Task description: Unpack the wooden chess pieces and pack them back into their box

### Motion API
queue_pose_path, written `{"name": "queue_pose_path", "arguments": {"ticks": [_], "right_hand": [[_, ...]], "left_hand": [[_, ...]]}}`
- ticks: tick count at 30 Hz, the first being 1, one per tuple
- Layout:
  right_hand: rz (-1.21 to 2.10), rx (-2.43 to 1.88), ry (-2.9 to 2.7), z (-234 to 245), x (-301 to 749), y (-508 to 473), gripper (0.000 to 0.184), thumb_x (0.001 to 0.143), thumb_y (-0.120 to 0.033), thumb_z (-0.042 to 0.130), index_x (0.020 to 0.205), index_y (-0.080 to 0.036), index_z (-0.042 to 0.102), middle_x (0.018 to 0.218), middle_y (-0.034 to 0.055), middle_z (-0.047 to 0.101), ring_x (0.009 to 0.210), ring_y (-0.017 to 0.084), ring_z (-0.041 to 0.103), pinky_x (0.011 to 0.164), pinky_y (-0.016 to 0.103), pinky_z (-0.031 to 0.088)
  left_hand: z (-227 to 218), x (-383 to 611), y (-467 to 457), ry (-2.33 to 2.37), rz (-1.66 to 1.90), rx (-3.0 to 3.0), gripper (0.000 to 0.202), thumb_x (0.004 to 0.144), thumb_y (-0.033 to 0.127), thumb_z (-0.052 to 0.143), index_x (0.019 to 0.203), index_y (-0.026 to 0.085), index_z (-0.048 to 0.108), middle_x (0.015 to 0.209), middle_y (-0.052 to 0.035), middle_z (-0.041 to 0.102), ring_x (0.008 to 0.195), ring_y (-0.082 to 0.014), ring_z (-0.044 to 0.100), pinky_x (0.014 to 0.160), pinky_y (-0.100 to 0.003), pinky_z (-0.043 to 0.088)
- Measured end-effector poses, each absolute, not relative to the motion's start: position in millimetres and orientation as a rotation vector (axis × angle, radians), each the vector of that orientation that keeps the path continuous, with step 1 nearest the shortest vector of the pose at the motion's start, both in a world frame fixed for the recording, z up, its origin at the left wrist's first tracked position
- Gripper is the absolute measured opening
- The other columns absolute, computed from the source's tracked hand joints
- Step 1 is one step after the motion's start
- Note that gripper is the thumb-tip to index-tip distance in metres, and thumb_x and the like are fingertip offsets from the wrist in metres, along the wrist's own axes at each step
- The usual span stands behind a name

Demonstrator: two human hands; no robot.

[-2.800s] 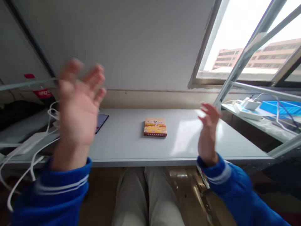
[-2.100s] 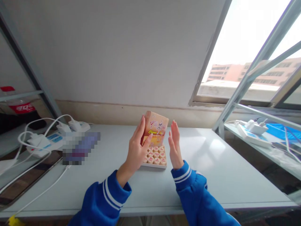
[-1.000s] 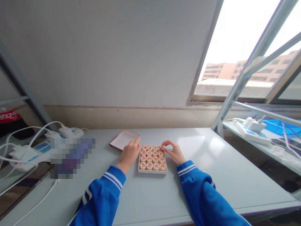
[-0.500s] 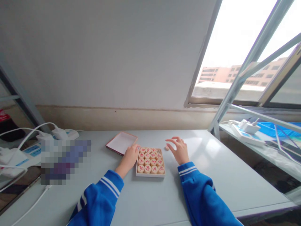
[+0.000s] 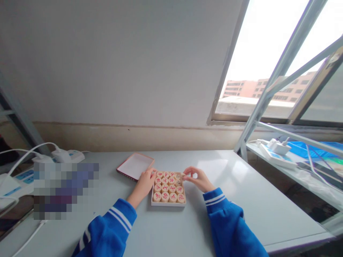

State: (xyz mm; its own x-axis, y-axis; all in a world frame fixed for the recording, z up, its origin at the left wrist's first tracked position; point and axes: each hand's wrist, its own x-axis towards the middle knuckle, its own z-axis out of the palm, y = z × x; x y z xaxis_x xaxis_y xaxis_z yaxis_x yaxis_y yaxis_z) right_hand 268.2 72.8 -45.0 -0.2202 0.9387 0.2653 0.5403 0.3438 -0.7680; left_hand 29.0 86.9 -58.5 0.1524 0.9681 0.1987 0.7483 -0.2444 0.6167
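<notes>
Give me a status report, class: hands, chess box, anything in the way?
Left hand against box's left side. Right hand at its far corner. Chinese chess pieces packed inside. Upturned lid beside box.

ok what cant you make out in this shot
All from the head view:
The thing on the table's left is pixelated, so its kind can't be told.
The characters on the chess pieces are too small to read.
The right hand hides part of the pieces at the far right corner.
The blue item on the shelf is cut off by the right edge.
</notes>
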Motion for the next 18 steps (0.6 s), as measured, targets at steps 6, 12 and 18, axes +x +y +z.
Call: {"name": "queue_pose_path", "arguments": {"ticks": [6, 12, 18], "right_hand": [[0.393, -1.795, -1.797, -61, 296, 80, 0.019, 0.066, -0.038, 0.059, 0.066, -0.02, 0.053, 0.065, 0.0017, 0.06, 0.059, 0.016, 0.054, 0.056, 0.028, 0.039], [0.235, -1.545, -2.037, -49, 276, 71, 0.022, 0.076, -0.04, 0.053, 0.08, -0.02, 0.061, 0.081, 0.0041, 0.055, 0.076, 0.016, 0.053, 0.07, 0.031, 0.041], [0.498, -1.23, -2.289, -46, 260, 62, 0.026, 0.063, -0.045, 0.067, 0.078, -0.023, 0.068, 0.084, 0.0043, 0.053, 0.085, 0.019, 0.05, 0.084, 0.038, 0.036]], "left_hand": [[-60, 29, 88, 1.613, 0.799, 2.041, 0.024, 0.081, 0.017, 0.037, 0.087, 0.014, 0.061, 0.076, -0.0056, 0.066, 0.072, -0.0155, 0.059, 0.068, -0.025, 0.042], [-61, 29, 90, 1.597, 0.807, 2.006, 0.024, 0.08, 0.016, 0.038, 0.088, 0.012, 0.06, 0.079, -0.0077, 0.066, 0.076, -0.0165, 0.06, 0.07, -0.025, 0.041], [-59, 26, 89, 1.537, 0.84, 1.989, 0.025, 0.081, 0.02, 0.037, 0.087, 0.014, 0.061, 0.085, -0.0079, 0.066, 0.078, -0.0173, 0.06, 0.071, -0.026, 0.043]]}}
